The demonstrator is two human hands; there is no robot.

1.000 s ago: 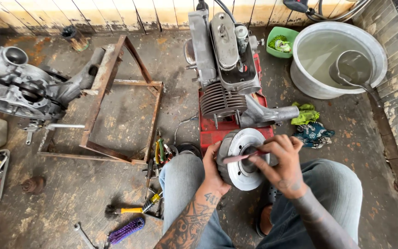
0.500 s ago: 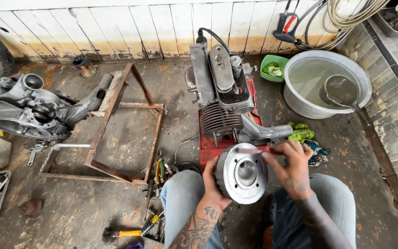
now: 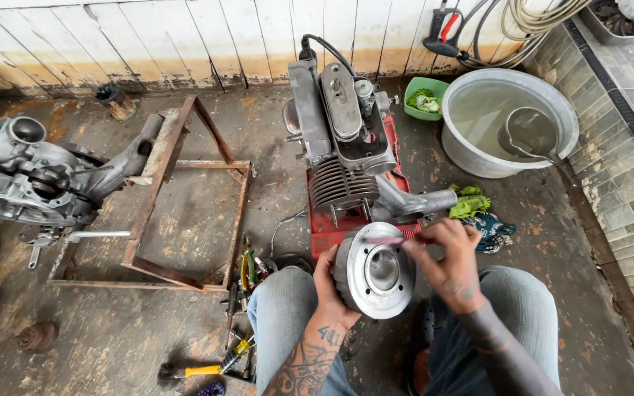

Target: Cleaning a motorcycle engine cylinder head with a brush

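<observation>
Left hand (image 3: 329,290) clamped around round finned grey metal cylinder head (image 3: 374,270); right hand (image 3: 450,258) pinches thin rod (image 3: 384,240) against rim. Scraping step, seemingly; next stroke needs steady grip.

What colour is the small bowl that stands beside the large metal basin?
The small plastic bowl is green, left of the large grey metal basin; the head view shows it.

Light: bright, even daylight, no clear source
Shadows: soft, faint under the engine (image 3: 346,147)
Glare: mild sheen on the basin water (image 3: 508,117)
Focus: sharp overall
Edges: wide-angle bending at 3 and 9 o'clock
</observation>
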